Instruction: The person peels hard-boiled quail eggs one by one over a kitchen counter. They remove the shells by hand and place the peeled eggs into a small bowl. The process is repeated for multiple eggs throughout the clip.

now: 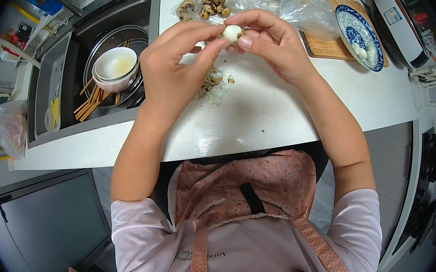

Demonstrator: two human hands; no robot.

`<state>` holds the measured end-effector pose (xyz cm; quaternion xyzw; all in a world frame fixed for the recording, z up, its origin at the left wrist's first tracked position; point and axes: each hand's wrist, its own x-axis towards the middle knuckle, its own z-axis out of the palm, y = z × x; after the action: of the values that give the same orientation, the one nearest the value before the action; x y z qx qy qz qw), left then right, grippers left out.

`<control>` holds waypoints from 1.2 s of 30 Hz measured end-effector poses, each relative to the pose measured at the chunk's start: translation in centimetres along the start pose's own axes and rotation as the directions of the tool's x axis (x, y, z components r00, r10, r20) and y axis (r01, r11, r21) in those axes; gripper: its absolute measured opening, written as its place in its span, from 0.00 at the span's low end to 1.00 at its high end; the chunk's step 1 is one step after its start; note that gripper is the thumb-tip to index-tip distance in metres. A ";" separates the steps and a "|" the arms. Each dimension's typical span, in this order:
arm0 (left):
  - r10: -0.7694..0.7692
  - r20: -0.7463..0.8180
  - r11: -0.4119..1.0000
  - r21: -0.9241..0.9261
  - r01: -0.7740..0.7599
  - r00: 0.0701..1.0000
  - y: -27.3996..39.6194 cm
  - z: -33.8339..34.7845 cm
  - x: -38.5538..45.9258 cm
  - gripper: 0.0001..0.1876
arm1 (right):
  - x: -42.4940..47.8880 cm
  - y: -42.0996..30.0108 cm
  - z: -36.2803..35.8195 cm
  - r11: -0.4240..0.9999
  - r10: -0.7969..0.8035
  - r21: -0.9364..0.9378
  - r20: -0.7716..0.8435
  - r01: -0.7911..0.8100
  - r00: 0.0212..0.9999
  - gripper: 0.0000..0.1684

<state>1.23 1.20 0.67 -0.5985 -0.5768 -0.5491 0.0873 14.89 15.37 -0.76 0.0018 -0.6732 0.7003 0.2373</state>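
Note:
Between the fingertips of both hands is a partly peeled quail egg (233, 33), its white showing and some speckled shell still on its right and lower side. My left hand (185, 49) grips it from the left with thumb and forefinger. From the other side, my right hand (271, 42) holds it with thumb and fingers. Under the hands, a pile of broken eggshell (216, 86) lies on the white countertop. Several unpeeled speckled quail eggs (215, 7) sit beyond the hands by a plastic bag. A blue-and-white plate (350, 34) at the right bears several peeled eggs (361, 52).
At left, the sink (76, 57) holds stacked bowls (115, 65), a glass lid and wooden chopsticks (92, 103). A clear plastic bag (309, 10) lies partly over a wooden cutting board (327, 48). A white appliance (400, 27) stands at the far right.

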 end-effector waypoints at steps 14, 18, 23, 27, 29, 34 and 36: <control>0.033 -0.026 0.999 -0.021 -0.034 0.999 0.1 0.0 0.1 0.07 | -0.2 -0.5 0.3 1.000 -0.004 0.011 0.029 0.004 1.000 0.19; 0.063 -0.040 0.997 -0.038 -0.065 0.997 0.1 0.1 0.0 0.06 | -0.3 -0.8 0.5 1.000 0.011 0.027 0.057 -0.013 0.998 0.18; 0.091 -0.067 0.995 -0.044 -0.094 0.994 0.1 0.4 -0.1 0.06 | -0.3 -0.8 0.8 0.999 -0.005 0.044 0.065 0.002 0.998 0.19; 0.147 -0.088 0.987 -0.053 -0.152 0.985 -0.1 0.4 0.0 0.06 | -0.4 -0.9 0.9 0.999 0.002 0.048 0.075 -0.006 0.997 0.19; 0.154 -0.090 0.986 -0.054 -0.159 0.984 -0.2 0.4 0.1 0.05 | -0.4 -1.0 0.9 0.999 0.014 0.041 0.073 -0.017 0.997 0.20; 0.099 -0.084 0.991 -0.077 -0.105 0.992 -0.3 0.3 -0.1 0.05 | -0.4 -1.1 0.8 0.999 0.036 0.020 0.076 -0.037 0.996 0.19; 0.053 -0.088 0.991 -0.121 -0.063 0.995 -0.3 0.3 -0.2 0.05 | -0.4 -1.0 0.5 0.997 0.042 0.054 0.096 -0.047 0.995 0.19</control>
<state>1.28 1.39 0.24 -0.5955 -0.5199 -0.6058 0.0903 15.40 14.73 0.15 0.0266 -0.6637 0.7231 0.1895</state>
